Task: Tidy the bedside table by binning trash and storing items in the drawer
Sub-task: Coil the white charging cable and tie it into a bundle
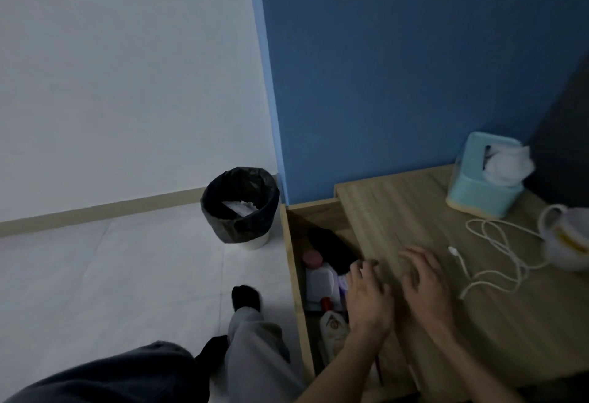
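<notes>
- I take the bedside table (398,211) as my landmark; its wooden top fills the lower right of my feed, set against a blue wall.
- The left hand (366,294) sits at the table's left edge, over the open drawer (294,275). Its fingers are spread and lightly bent, with nothing in them.
- The right hand (425,284) lies palm down on the table top just beside the left one, fingers splayed wide and holding nothing. Both hands are smeared by motion.
- The drawer stands pulled out from the table's left side. In it I see a pink-capped bottle (313,259), a white bottle (322,284), a dark bundle (331,245) and a red-capped pouch (333,326).
- A white cable (503,249) lies in loose loops on the table top, to the right of the right hand and apart from it.
- A teal tissue box (478,179) stands at the table's back right corner, with tissue bulging from its slot.
- A white object (567,243) at the table's right edge is cut off by the frame; it may be a face mask.
- The bin (239,208), lined with a black bag, stands on the floor left of the table, with white paper (240,206) inside.
</notes>
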Demonstrator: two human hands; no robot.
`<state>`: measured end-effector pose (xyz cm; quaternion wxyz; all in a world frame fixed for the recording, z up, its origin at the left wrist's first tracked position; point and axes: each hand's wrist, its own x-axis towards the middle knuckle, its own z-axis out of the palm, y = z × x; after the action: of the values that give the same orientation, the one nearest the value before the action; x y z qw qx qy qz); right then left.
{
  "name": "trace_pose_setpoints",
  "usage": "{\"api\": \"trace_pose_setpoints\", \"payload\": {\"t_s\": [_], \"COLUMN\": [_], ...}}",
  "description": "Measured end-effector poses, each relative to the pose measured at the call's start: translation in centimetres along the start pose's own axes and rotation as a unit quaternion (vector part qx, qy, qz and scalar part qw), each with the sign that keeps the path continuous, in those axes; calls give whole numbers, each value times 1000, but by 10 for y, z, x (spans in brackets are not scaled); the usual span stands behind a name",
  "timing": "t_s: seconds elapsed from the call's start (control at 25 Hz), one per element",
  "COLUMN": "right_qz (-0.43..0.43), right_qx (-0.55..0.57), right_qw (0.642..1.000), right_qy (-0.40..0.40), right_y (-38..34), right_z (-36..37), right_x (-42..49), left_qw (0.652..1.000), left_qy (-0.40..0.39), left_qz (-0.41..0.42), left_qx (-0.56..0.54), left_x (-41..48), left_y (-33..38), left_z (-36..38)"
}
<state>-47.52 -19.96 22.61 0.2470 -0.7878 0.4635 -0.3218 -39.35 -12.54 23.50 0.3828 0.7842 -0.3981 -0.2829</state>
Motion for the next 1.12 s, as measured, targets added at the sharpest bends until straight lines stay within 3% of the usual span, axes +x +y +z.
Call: {"api": "trace_pose_setpoints", "payload": {"t_s": [0.12, 0.16, 0.28, 0.36, 0.64, 0.8, 0.92, 1.12], "right_qz": [6, 41, 169, 141, 67, 29, -51, -154], "right_qx": [-131, -185, -255, -264, -3, 141, 191, 230], "right_qw": [984, 976, 950, 948, 997, 985, 968, 946], "right_qy": [122, 104, -59, -111, -47, -95, -152, -167], "right_y": [38, 51, 74, 73, 15, -44, -99, -193], "right_z": [-38, -47, -62, -64, -109, -159, -191, -214], "right_x": [17, 24, 36, 36, 25, 43, 48, 46], "left_qw": [987, 982, 982, 984, 995, 984, 972, 948], "left_qy": [-105, -122, -136, -139, -91, -96, -97, -67], "left_qz": [40, 36, 20, 14, 50, 121, 193, 279], "left_qx": [116, 136, 127, 108, -6, -89, -91, -136], "left_x": [7, 7, 8, 9, -3, -9, -7, -32], "left_y": [6, 7, 18, 24, 65, 110, 142, 183], "left_z": [12, 13, 4, -5, -39, -75, -98, -165]}}
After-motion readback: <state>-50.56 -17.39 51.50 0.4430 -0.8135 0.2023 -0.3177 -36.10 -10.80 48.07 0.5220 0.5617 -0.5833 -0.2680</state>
